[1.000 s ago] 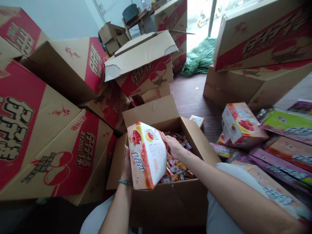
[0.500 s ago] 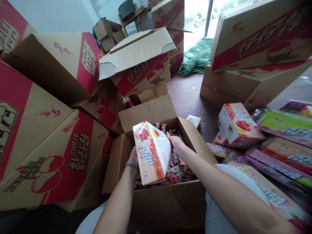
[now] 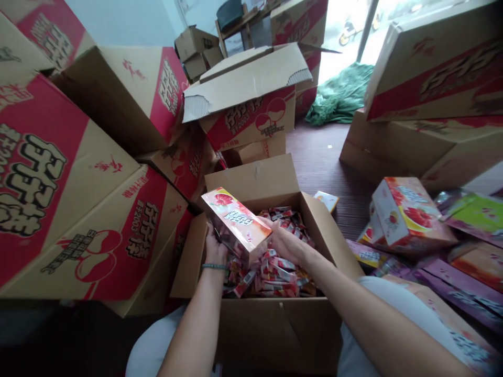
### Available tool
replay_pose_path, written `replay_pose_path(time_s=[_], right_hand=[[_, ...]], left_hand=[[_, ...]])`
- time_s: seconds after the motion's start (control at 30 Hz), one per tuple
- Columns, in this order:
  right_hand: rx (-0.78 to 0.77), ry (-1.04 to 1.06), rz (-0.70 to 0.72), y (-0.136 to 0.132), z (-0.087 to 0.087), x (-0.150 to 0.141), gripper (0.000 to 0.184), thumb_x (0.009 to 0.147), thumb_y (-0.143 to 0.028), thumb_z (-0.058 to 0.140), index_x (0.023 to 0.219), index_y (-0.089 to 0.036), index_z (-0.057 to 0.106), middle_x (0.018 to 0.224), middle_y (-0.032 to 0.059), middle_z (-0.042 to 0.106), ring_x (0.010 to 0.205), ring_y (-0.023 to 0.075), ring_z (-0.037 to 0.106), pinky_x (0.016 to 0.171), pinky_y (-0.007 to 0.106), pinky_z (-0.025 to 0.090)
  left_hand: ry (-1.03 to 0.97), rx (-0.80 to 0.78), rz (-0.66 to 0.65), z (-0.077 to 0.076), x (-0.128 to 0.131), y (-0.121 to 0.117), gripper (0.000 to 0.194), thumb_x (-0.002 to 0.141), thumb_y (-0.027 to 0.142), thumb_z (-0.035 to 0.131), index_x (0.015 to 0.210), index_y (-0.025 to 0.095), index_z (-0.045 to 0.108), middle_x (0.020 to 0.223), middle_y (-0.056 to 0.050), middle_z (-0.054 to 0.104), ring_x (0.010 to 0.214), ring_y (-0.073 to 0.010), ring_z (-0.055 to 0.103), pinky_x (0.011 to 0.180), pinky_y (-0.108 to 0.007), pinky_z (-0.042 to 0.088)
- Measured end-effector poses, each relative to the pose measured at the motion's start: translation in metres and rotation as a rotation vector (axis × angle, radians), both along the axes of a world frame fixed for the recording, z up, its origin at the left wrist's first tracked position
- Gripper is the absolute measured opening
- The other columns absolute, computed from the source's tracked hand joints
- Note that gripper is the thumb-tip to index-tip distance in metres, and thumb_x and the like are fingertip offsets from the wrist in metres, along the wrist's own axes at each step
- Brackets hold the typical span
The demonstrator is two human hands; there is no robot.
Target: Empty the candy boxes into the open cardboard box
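Both my hands hold a small printed candy box point(image 3: 238, 217) with red fruit pictures, tilted over a large open carton point(image 3: 275, 319). My left hand point(image 3: 216, 248), with a beaded bracelet at the wrist, grips the box's left side. At its right end is my right hand point(image 3: 281, 241), its fingers partly hidden behind the box. Below, wrapped candy sticks point(image 3: 277, 275) fill the carton in a loose heap. The underside of the candy box is out of sight.
Red-and-tan cartons point(image 3: 74, 199) are stacked on the left, with an open-flapped carton point(image 3: 247, 115) behind. More cartons point(image 3: 428, 131) stand at the right. Printed candy boxes point(image 3: 412, 214) and flattened packages point(image 3: 475, 214) lie by my right knee. Green netting point(image 3: 340, 94) lies on the floor.
The candy box has turned from standing steeply to lying flatter, its printed long face now upward. More of the candy heap shows beneath it. The whole view has shifted slightly left.
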State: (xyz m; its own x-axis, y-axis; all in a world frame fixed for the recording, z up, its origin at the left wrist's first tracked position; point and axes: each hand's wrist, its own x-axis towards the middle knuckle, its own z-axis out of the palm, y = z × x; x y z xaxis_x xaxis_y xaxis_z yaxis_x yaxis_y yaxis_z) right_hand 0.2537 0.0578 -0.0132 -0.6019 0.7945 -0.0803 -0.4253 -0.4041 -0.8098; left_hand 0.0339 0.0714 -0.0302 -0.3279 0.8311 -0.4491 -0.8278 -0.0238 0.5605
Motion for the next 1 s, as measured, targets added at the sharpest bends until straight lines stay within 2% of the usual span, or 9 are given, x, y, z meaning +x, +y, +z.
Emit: replay_pose_path(time_s=[0.07, 0.13, 0.23, 0.37, 0.47, 0.63, 0.8, 0.9, 1.0], right_hand=[[0.037, -0.004, -0.084, -0.008, 0.002, -0.005, 0.077, 0.066, -0.067, 0.07, 0.129, -0.026, 0.053, 0.129, 0.0081, 0.06, 0.118, 0.026, 0.054, 0.088, 0.033, 0.049], [0.07, -0.09, -0.227, -0.012, 0.003, -0.008, 0.095, 0.056, -0.048, 0.083, 0.14, -0.028, 0.042, 0.138, 0.0075, 0.054, 0.126, 0.0257, 0.048, 0.1, 0.035, 0.043], [0.138, -0.22, -0.381, -0.011, 0.007, -0.005, 0.118, 0.05, -0.025, 0.087, 0.15, -0.029, 0.023, 0.143, 0.0083, 0.048, 0.131, 0.0239, 0.044, 0.11, 0.037, 0.034], [0.178, -0.186, -0.507, 0.003, 0.021, 0.019, 0.109, 0.062, -0.025, 0.079, 0.152, -0.026, 0.018, 0.137, 0.0085, 0.053, 0.123, 0.0235, 0.052, 0.109, 0.039, 0.036], [0.195, -0.132, -0.419, 0.006, 0.034, 0.037, 0.103, 0.061, -0.019, 0.075, 0.151, -0.028, 0.025, 0.14, 0.0058, 0.052, 0.126, 0.0235, 0.049, 0.109, 0.038, 0.036], [0.156, -0.11, -0.305, -0.005, 0.053, 0.045, 0.104, 0.059, -0.015, 0.072, 0.152, -0.03, 0.027, 0.142, 0.0033, 0.05, 0.121, 0.0249, 0.053, 0.103, 0.038, 0.043], [0.226, -0.141, -0.311, -0.011, 0.056, 0.052, 0.103, 0.056, -0.013, 0.076, 0.148, -0.031, 0.035, 0.142, 0.0024, 0.05, 0.125, 0.026, 0.05, 0.102, 0.036, 0.043], [0.232, -0.096, -0.425, -0.011, 0.05, 0.058, 0.097, 0.057, -0.019, 0.078, 0.146, -0.027, 0.038, 0.135, 0.0037, 0.056, 0.122, 0.0259, 0.053, 0.1, 0.036, 0.045], [0.222, -0.013, -0.7, -0.023, 0.048, 0.075, 0.096, 0.062, -0.027, 0.077, 0.147, -0.027, 0.033, 0.128, 0.0029, 0.059, 0.116, 0.0233, 0.056, 0.099, 0.036, 0.046]], left_hand=[[0.037, -0.001, 0.043, 0.004, 0.003, -0.002, 0.037, 0.095, 0.045, 0.043, 0.097, 0.018, 0.068, 0.081, -0.004, 0.071, 0.08, -0.018, 0.068, 0.08, -0.034, 0.055], [0.106, 0.016, 0.077, 0.006, 0.011, -0.006, 0.04, 0.095, 0.048, 0.04, 0.101, 0.02, 0.068, 0.085, -0.004, 0.071, 0.081, -0.0179, 0.067, 0.08, -0.033, 0.054], [0.192, 0.057, 0.072, 0.007, 0.024, -0.015, 0.043, 0.096, 0.05, 0.037, 0.102, 0.021, 0.068, 0.088, -0.004, 0.071, 0.081, -0.0169, 0.065, 0.078, -0.03, 0.052], [0.277, -0.098, -0.006, 0.009, 0.023, -0.036, 0.054, 0.087, 0.066, 0.042, 0.109, 0.022, 0.065, 0.094, -0.007, 0.069, 0.078, -0.0177, 0.064, 0.071, -0.029, 0.05], [0.344, -0.13, -0.015, 0.016, 0.011, -0.052, 0.069, 0.081, 0.079, 0.035, 0.119, 0.027, 0.061, 0.104, -0.008, 0.068, 0.083, -0.021, 0.065, 0.07, -0.033, 0.052], [0.272, 0.099, -0.257, 0.023, 0.013, -0.065, 0.058, 0.087, 0.066, 0.041, 0.122, 0.026, 0.063, 0.117, -0.007, 0.069, 0.101, -0.0276, 0.064, 0.079, -0.041, 0.054], [0.317, 0.09, -0.178, 0.02, 0.027, -0.07, 0.052, 0.088, 0.062, 0.043, 0.117, 0.026, 0.066, 0.111, -0.005, 0.071, 0.097, -0.0243, 0.066, 0.079, -0.037, 0.055], [0.357, 0.091, -0.221, 0.026, 0.032, -0.073, 0.056, 0.088, 0.067, 0.038, 0.117, 0.028, 0.065, 0.114, -0.005, 0.069, 0.101, -0.0236, 0.065, 0.083, -0.037, 0.054], [0.494, -0.051, -0.347, 0.027, 0.037, -0.08, 0.065, 0.085, 0.073, 0.035, 0.121, 0.027, 0.062, 0.117, -0.009, 0.067, 0.107, -0.0229, 0.063, 0.092, -0.039, 0.051]])
